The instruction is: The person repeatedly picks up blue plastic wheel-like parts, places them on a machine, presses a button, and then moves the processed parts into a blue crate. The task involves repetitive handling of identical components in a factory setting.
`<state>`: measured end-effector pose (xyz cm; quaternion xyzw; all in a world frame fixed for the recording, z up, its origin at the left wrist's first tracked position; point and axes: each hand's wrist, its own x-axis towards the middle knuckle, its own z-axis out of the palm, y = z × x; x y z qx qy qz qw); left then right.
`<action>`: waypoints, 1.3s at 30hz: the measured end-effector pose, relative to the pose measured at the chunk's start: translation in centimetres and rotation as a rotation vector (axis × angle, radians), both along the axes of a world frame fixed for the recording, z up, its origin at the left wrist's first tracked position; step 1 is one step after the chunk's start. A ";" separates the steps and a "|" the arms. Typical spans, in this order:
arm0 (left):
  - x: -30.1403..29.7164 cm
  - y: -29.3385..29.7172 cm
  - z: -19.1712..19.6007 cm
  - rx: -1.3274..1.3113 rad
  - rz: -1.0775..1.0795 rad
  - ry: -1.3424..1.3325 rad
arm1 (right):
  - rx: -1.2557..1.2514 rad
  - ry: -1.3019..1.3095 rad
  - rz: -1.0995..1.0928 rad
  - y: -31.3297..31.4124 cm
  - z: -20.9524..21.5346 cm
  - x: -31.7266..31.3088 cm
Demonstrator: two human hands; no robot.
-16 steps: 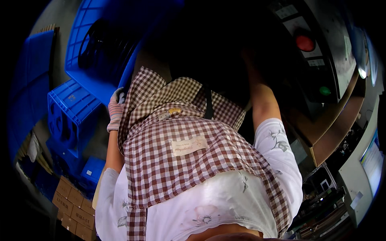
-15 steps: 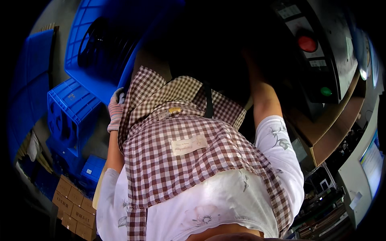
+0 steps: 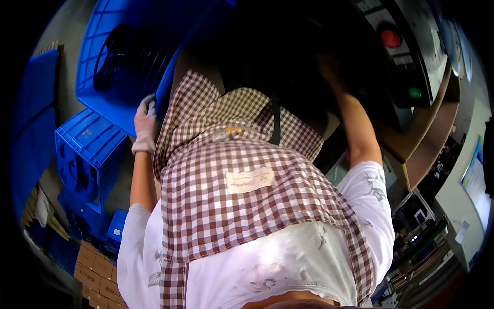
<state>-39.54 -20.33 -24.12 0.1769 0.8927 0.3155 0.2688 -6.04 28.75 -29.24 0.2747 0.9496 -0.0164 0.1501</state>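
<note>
My left hand [image 3: 144, 122], in a pale glove with grey fingertips, is at the near right edge of a large blue crate [image 3: 110, 109]. Its fingers are bent against that edge and look closed on it. Inside the crate several black discs, like reels, [image 3: 110, 59] stand on edge in a row. My right arm reaches forward into deep shadow, where my bare right hand [image 3: 328, 66] shows only faintly. Its fingers, and anything they may hold, are lost in the dark.
At the right stands a dark machine panel with a red button [image 3: 390, 37] and a green button [image 3: 415, 93]. Below it is an open cardboard box [image 3: 419, 149]. A smaller blue crate [image 3: 90, 139] sits at the left, with stacked brown cartons [image 3: 98, 270] at the lower left.
My left hand has moved forward along the crate's edge. My right forearm has shifted to the right, and its hand shows slightly more. The view has tilted a little.
</note>
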 end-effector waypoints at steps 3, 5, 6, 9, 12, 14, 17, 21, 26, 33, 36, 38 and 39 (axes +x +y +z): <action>-0.9 3.8 0.5 0.112 0.000 0.016 | -0.062 0.360 0.160 -3.7 10.4 -2.3; -1.0 7.1 1.8 0.206 -0.013 0.078 | -0.073 0.371 -0.029 -6.9 18.5 -4.4; -0.7 9.1 3.1 0.308 -0.015 0.066 | -0.111 0.465 -0.033 -7.8 21.3 -4.7; 0.8 14.8 4.6 0.655 -0.001 0.048 | -0.074 0.750 -0.025 -8.5 27.4 -5.2; 1.2 18.0 5.6 0.786 -0.059 -0.343 | -0.374 0.967 -0.342 -6.4 30.0 -5.1; 0.5 18.2 5.7 0.798 0.005 -0.637 | -0.772 1.068 -0.439 -4.2 29.3 -6.4; 0.8 16.9 8.1 0.882 0.323 -1.044 | -1.007 1.033 -0.485 -2.2 25.7 -9.6; 0.6 14.6 11.3 0.705 0.643 -0.957 | -1.277 0.840 -0.298 -2.7 22.5 -14.4; -0.8 10.9 8.9 0.904 0.873 -1.019 | -1.254 0.718 -0.134 -3.8 21.3 -16.7; -1.0 9.9 9.6 0.905 0.920 -0.918 | -0.678 0.610 0.315 -6.8 23.4 -18.5; -1.4 9.8 9.7 0.872 0.914 -0.878 | -0.145 0.650 0.506 -8.4 24.0 -19.3; -1.9 9.0 9.1 0.898 0.870 -0.864 | -0.099 0.697 0.620 -8.8 25.3 -20.3; -2.3 8.2 8.9 0.919 0.850 -0.897 | -0.138 0.700 0.670 -8.8 25.8 -20.7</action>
